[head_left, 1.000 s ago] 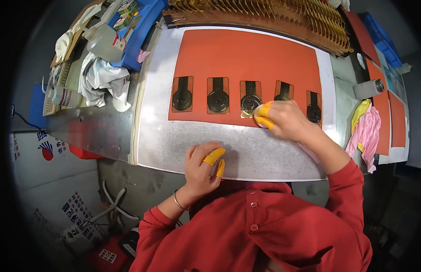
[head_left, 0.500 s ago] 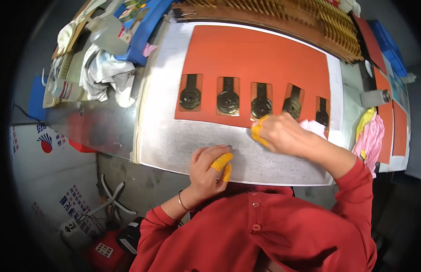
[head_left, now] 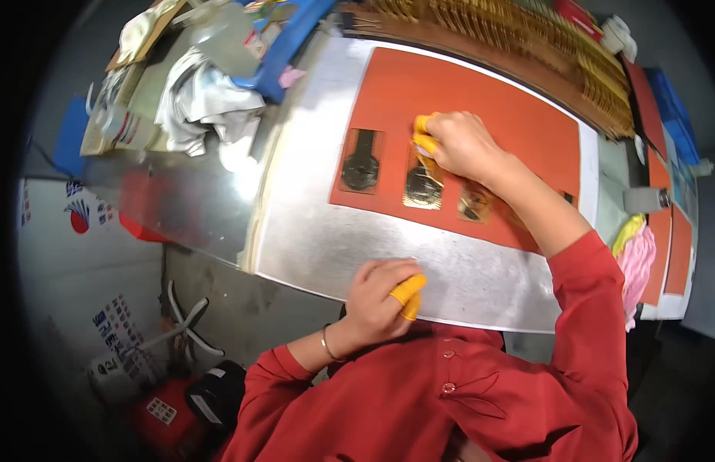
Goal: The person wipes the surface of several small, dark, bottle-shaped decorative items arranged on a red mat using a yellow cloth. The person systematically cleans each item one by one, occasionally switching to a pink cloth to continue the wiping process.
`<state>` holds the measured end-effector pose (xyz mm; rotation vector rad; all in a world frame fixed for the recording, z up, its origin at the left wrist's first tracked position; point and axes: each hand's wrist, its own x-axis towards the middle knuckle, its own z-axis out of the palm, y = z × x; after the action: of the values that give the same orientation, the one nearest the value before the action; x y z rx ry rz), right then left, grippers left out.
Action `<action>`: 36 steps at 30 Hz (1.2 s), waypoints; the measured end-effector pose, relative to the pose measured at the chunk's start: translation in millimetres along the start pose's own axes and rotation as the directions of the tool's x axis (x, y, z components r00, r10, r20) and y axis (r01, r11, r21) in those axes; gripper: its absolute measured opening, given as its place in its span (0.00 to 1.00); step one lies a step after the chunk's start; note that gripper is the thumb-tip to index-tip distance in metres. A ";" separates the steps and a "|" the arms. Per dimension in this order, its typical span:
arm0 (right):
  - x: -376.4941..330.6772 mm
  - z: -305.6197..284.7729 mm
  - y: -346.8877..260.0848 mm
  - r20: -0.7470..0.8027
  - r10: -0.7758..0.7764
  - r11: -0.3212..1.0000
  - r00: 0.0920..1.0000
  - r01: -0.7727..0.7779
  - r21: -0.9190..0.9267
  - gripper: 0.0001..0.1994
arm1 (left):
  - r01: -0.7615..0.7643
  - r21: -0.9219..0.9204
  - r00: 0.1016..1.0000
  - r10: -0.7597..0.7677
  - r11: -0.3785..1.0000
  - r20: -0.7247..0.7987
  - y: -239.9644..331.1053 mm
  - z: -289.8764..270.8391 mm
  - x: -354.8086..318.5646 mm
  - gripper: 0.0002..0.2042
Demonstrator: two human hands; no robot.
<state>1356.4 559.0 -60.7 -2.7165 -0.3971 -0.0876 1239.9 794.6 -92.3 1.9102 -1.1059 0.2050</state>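
1. Orange-red mat [head_left: 481, 100], upper centre of the frame.
2. Silver-grey metal table [head_left: 334, 239], mid-frame.
3. Yellow finger covers [head_left: 407, 296], lower centre.
4. Red sleeve [head_left: 596, 308], lower right.
5. White cloth [head_left: 199, 104], upper left.
6. Pink and yellow cloth [head_left: 635, 262], right edge.

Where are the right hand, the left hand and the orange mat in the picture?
right hand [head_left: 461, 145], head view, on the back of the hand.
left hand [head_left: 377, 296], head view, on the knuckles.
orange mat [head_left: 496, 100], head view, on a bare upper part.

A white sheet with red-and-blue printing [head_left: 72, 219] hangs lower left; a printed carton [head_left: 119, 127] lies upper left.
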 end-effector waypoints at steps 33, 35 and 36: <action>-56.4 -14.1 -83.0 -0.008 -0.243 0.936 0.970 0.237 0.261 0.03 | -0.014 -0.355 1.000 0.009 0.935 -0.016 -8.0 -16.0 -15.4 0.08; -78.3 -40.6 -75.3 -0.034 -0.028 0.907 0.999 0.039 0.420 0.03 | 0.026 -0.340 1.000 -0.028 0.940 -0.002 -7.7 -19.7 -13.3 0.08; -92.6 -49.1 -72.0 -0.006 0.082 0.854 0.997 -0.067 0.516 0.03 | 0.046 -0.327 0.999 -0.048 0.944 0.003 -7.3 -21.4 -11.5 0.08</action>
<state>1246.8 579.1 0.5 -2.1904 -0.2586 0.0051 1244.5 819.4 -90.2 1.6353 -1.0187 -0.0023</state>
